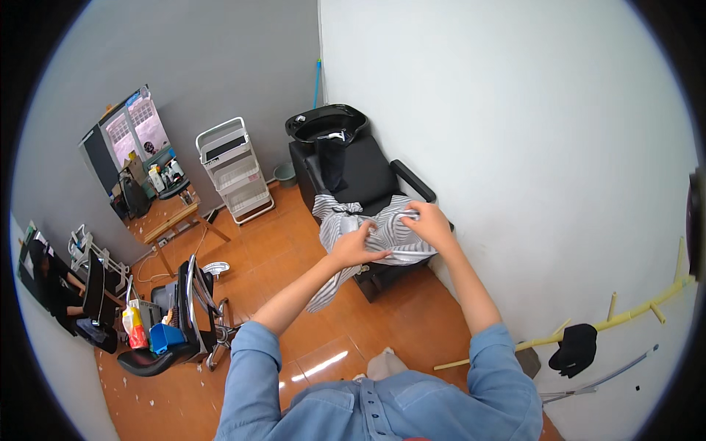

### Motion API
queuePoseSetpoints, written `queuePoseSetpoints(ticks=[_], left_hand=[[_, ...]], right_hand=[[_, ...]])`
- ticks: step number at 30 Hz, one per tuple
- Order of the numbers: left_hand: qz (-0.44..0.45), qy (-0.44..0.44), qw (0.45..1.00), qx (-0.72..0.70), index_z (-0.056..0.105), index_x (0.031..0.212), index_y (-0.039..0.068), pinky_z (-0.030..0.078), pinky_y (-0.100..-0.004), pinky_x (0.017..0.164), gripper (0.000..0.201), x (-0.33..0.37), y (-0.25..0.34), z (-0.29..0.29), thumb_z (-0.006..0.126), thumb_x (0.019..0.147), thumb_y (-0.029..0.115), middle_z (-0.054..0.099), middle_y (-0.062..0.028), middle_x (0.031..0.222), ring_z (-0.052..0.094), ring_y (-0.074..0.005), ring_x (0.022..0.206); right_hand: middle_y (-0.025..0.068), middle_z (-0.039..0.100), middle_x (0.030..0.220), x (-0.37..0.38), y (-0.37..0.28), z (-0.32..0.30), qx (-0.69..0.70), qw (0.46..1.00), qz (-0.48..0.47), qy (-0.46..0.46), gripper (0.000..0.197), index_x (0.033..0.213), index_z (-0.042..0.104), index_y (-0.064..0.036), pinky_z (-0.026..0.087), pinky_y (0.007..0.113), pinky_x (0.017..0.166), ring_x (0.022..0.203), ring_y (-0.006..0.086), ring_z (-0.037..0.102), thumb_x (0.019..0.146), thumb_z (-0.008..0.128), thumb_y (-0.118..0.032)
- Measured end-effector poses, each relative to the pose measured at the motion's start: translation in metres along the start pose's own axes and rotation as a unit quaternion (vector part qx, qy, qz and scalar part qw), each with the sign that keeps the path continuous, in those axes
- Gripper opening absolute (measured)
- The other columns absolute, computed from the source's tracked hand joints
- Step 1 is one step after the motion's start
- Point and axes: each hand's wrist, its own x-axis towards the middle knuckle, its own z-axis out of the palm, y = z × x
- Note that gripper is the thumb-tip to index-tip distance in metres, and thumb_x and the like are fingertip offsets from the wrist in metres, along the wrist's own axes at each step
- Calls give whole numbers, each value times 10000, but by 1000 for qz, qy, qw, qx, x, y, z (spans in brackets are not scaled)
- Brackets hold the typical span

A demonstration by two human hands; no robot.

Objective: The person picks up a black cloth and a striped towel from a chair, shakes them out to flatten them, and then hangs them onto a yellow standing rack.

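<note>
In front of me hangs a grey-and-white striped cloth (393,224), perhaps a garment, partly bunched and spread between my hands. My left hand (356,248) holds its left part, thumb and fingers curved about the fabric. My right hand (428,223) pinches the upper right part. One end of the cloth droops below my left wrist. Behind it stands a black reclining wash chair (360,173) with a black basin (346,117) at its head. A dark cloth (332,163) lies over the chair's left side.
A white tiered trolley (239,173) stands by the grey wall, beside a grey bucket (284,174). A mirror table (176,223) is further left. A black salon chair (193,309) carries bottles and a blue container (166,337). At right, a yellow rack (625,316) holds a black cap (575,349).
</note>
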Motion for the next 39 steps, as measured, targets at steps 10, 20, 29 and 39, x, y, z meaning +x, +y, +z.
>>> queuePoseSetpoints(ticks=[10, 20, 29, 39], left_hand=[[78, 77, 970, -217, 567, 919, 28, 414, -282, 533, 154, 24, 99, 28, 497, 850, 146, 562, -34, 679, 517, -146, 556], [-288, 149, 700, -636, 545, 962, 49, 498, -422, 705, 239, 32, 221, 150, 334, 883, 128, 601, -93, 910, 595, -223, 796], [-147, 15, 731, -666, 547, 872, 66, 467, -304, 533, 142, -12, 299, 200, 415, 886, 117, 566, -35, 776, 550, -139, 660], [-93, 118, 955, -256, 645, 911, 4, 446, -316, 603, 245, -57, 295, 159, 570, 798, 209, 625, -79, 738, 579, -175, 677]], right_hand=[[61, 526, 924, -97, -60, -76, -103, 904, -206, 360, 210, 889, 563, -80, 440, 362, 682, 892, 243, 518, 711, 635, -163], [125, 601, 730, -274, 15, 10, 60, 973, 76, 208, 410, 1051, 518, 8, 477, 329, 652, 709, 226, 606, 796, 628, -293], [229, 561, 1122, -339, 152, -48, 230, 930, 189, 217, 403, 1120, 524, 74, 392, 340, 898, 1070, 302, 524, 833, 558, -207], [194, 582, 1019, -379, 149, -181, 346, 840, 257, 330, 464, 1197, 434, 72, 397, 314, 858, 946, 242, 547, 779, 527, -107]])
